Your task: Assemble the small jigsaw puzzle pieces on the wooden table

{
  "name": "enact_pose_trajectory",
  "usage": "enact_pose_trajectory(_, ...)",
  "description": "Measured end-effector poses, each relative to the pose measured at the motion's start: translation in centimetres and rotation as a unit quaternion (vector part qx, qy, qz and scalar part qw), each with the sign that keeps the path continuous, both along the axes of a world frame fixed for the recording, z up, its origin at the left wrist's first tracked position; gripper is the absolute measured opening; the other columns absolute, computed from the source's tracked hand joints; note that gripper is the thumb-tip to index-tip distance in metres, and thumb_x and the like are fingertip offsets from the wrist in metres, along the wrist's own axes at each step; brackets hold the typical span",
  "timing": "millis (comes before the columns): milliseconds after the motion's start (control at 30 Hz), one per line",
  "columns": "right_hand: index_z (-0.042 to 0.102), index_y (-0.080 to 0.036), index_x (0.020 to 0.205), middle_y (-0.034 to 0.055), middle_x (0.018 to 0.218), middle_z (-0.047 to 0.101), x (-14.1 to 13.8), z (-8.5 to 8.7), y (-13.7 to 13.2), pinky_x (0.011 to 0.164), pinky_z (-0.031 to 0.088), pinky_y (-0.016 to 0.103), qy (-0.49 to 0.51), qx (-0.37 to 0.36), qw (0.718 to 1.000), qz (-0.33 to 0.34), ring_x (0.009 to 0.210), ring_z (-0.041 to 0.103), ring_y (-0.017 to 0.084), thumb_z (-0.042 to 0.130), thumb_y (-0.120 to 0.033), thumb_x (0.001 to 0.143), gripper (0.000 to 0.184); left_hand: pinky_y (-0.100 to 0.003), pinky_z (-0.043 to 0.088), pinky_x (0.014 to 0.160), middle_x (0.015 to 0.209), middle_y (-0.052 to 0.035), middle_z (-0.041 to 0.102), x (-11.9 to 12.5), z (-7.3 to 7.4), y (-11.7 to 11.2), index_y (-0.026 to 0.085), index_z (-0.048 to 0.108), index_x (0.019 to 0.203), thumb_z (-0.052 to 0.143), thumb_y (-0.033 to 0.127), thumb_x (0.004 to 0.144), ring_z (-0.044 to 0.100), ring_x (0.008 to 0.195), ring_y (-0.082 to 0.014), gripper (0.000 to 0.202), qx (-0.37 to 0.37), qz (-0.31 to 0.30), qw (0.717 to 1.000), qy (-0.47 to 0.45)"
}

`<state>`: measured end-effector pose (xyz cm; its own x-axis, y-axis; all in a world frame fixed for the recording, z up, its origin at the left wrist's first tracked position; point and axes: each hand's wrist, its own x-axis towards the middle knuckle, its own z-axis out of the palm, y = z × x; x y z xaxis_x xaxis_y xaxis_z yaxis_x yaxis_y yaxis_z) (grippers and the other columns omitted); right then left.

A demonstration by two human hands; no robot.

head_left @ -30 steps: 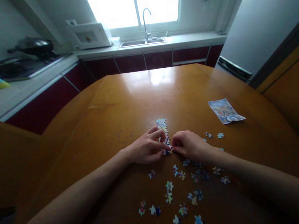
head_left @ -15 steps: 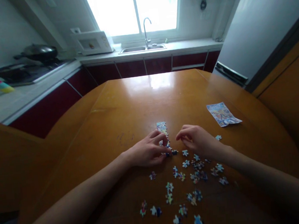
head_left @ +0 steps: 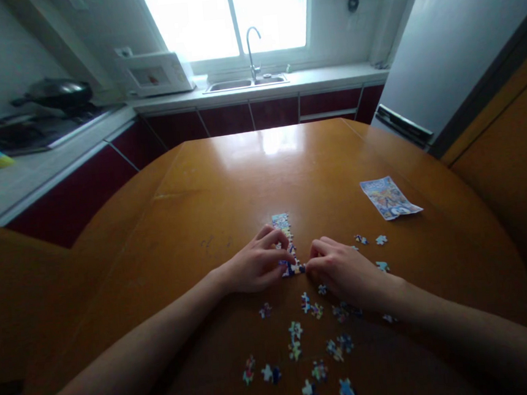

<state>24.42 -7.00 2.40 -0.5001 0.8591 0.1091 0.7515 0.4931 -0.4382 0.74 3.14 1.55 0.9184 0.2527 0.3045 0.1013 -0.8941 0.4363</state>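
Note:
A narrow strip of joined jigsaw pieces (head_left: 281, 222) lies on the wooden table, its lower end widening to the right. Over its left side rests my left hand (head_left: 260, 260), fingers curved and apart, the fingertips touching the strip and covering part of it. My right hand (head_left: 338, 268) is closed at the lower right end of the strip, its fingertips pinched at a dark puzzle piece (head_left: 302, 268) there; the fingers hide part of that spot. Loose puzzle pieces (head_left: 320, 371) are scattered in front of both hands, and a few (head_left: 381, 240) lie beyond my right wrist.
A creased printed picture sheet (head_left: 389, 197) lies on the right of the wooden table (head_left: 225, 182). Past the table are a counter with a sink (head_left: 230, 85), a microwave (head_left: 157, 73) and a stove with a wok (head_left: 58, 92). A fridge (head_left: 457, 39) stands at right.
My right hand has come down and left to the strip's lower end, uncovering pieces beyond it. The dark piece there sits closer against the strip. My left hand stays on the strip; the view shifted slightly.

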Motion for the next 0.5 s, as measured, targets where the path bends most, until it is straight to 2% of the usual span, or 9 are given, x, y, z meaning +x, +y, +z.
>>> enact_pose_trajectory(233,0.072,-0.02,0.085,0.007,0.091,0.059,0.21,-0.16,-0.02,0.076,0.044,0.031,0.024,-0.019,1.0,0.001,0.087,0.052,0.019,0.053,-0.009,0.092,0.023,-0.041,0.044,0.102,0.107,-0.0076,0.055,-0.07,0.11,-0.02,0.029,0.073,0.11,0.063,0.021,0.092,0.047,0.108,-0.0242,0.022,-0.002,-0.026,0.999,0.021)
enact_pose_trajectory(367,0.072,-0.02,0.089,0.0076,0.094,0.061,0.13,-0.44,0.23,0.08,0.045,0.031,0.053,-0.032,0.998,0.004,0.091,0.053,0.02,0.053,-0.006,0.089,0.024,-0.042,0.045,0.102,0.109,-0.0089,0.055,0.2,0.23,-0.27,0.027,0.072,0.112,0.062,0.023,0.092,0.045,0.11,-0.0254,0.022,0.01,-0.027,0.999,0.04)
enact_pose_trajectory(433,0.072,-0.02,0.089,0.0072,0.095,0.062,0.31,-0.37,0.51,0.082,0.046,0.032,0.094,-0.03,0.995,-0.014,0.093,0.054,0.02,0.052,-0.004,0.088,0.026,-0.043,0.044,0.103,0.11,-0.0094,0.054,0.26,0.21,-0.36,0.026,0.07,0.114,0.061,0.024,0.092,0.044,0.111,-0.0257,0.024,0.014,-0.025,0.999,0.045)
enact_pose_trajectory(500,0.071,-0.02,0.088,0.0065,0.094,0.062,0.81,-0.04,0.88,0.083,0.046,0.033,0.152,-0.014,0.986,-0.063,0.093,0.055,0.019,0.05,-0.005,0.089,0.027,-0.043,0.043,0.104,0.112,-0.0094,0.054,0.24,0.16,-0.4,0.026,0.069,0.116,0.062,0.025,0.092,0.044,0.111,-0.0258,0.025,0.015,-0.027,0.998,0.047)
